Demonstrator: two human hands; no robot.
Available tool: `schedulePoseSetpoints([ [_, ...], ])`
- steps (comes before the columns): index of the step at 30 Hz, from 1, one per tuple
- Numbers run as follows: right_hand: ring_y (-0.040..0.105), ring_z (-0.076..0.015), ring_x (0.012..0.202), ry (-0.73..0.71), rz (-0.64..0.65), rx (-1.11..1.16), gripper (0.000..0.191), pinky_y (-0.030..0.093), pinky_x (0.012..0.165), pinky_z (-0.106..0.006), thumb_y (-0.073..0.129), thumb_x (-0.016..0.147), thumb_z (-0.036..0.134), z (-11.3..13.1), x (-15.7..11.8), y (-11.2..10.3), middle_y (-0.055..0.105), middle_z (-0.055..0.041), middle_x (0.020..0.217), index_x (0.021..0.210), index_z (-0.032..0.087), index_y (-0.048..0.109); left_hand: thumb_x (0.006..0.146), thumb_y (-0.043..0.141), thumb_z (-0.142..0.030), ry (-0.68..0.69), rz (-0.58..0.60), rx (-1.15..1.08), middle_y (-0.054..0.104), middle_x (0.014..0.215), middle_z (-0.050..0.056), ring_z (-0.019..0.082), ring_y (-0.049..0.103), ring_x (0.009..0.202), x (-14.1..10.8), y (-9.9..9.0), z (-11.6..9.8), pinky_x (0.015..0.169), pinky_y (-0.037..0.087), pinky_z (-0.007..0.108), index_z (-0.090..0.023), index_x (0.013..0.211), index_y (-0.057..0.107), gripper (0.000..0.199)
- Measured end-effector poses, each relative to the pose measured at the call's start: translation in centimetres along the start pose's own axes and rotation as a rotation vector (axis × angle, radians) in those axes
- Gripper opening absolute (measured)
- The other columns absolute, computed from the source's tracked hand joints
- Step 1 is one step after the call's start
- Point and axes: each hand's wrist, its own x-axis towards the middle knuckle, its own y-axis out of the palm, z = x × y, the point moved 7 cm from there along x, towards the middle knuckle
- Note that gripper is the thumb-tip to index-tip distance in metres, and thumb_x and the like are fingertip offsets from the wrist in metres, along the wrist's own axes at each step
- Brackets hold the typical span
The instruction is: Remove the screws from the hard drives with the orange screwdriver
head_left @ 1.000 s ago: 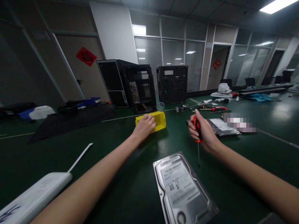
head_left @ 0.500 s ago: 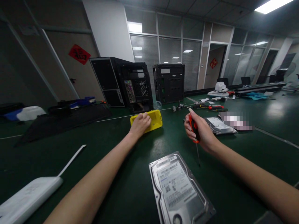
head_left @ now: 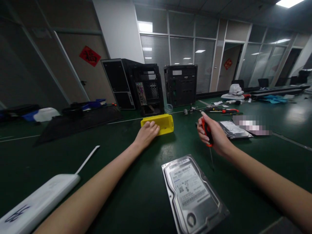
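My left hand [head_left: 147, 132] is over the near left rim of a yellow plastic tray [head_left: 167, 130], its fingers curled together and dipping inside. What the fingertips pinch, if anything, is hidden. A few tiny dark specks show on the tray floor. My right hand [head_left: 214, 135] is wrapped round the red and black handle of a screwdriver [head_left: 207, 131], whose thin shaft points down toward the table. Between my forearms a silver hard drive [head_left: 192, 191] lies label side up, touched by neither hand.
Black computer cases [head_left: 133, 86] stand at the back. A second hard drive [head_left: 234, 129] lies beyond my right hand, near several hand tools [head_left: 221, 110]. At lower left is a white device [head_left: 41, 201] with a thin arm. A dark mat [head_left: 80, 122] lies behind it.
The whole view has shifted, so everything appears farther right. My left hand has drawn slightly left and nearer relative to the tray. The right hand keeps the same grip on the screwdriver.
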Motion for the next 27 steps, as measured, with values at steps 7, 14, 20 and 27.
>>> schedulePoseSetpoints([
  [7, 0.040, -0.0065, 0.046, -0.130, -0.223, -0.265, 0.033, 0.035, 0.040, -0.016, 0.049, 0.082, 0.034, 1.2, 0.9, -3.7, 0.039, 0.0076, 0.064, 0.111, 0.030, 0.033, 0.090, 0.040, -0.019, 0.091, 0.084, -0.215, 0.062, 0.111, 0.007, 0.023, 0.053, 0.098, -4.5, -5.8, -2.6, 0.081, 0.035, 0.037, -0.021, 0.116, 0.054, 0.030],
  [14, 0.058, -0.0165, 0.074, 0.118, -0.014, -1.052, 0.049, 0.052, 0.059, -0.031, 0.046, 0.074, 0.009, -4.8, 1.7, -4.5, 0.046, -0.0102, 0.102, 0.122, 0.019, 0.043, 0.070, 0.067, -0.022, 0.402, 0.363, -0.758, 0.028, 0.146, 0.002, 0.027, 0.029, 0.128, -7.7, -15.7, -7.9, 0.104, 0.027, 0.041, -0.029, 0.142, 0.017, 0.088],
  [20, 0.039, -0.0227, 0.119, -0.067, 0.188, -1.303, 0.045, 0.031, 0.103, -0.035, 0.043, 0.071, -0.005, -7.2, 0.9, -2.2, 0.038, -0.0143, 0.124, 0.108, 0.012, 0.062, 0.050, 0.079, -0.043, 0.616, 0.409, -0.984, 0.011, 0.151, 0.006, 0.036, 0.015, 0.135, -4.1, -16.3, -11.3, 0.108, 0.013, 0.054, -0.027, 0.144, 0.012, 0.116],
  [27, 0.036, -0.0273, 0.116, -0.184, 0.235, -1.562, 0.050, 0.032, 0.100, -0.040, 0.041, 0.071, -0.004, -6.6, 0.7, -2.6, 0.040, -0.0183, 0.125, 0.117, 0.006, 0.057, 0.050, 0.075, -0.055, 0.783, 0.363, -1.076, 0.041, 0.137, 0.014, 0.033, 0.035, 0.127, -2.5, -15.2, -13.4, 0.111, 0.010, 0.047, -0.016, 0.140, 0.028, 0.108],
])
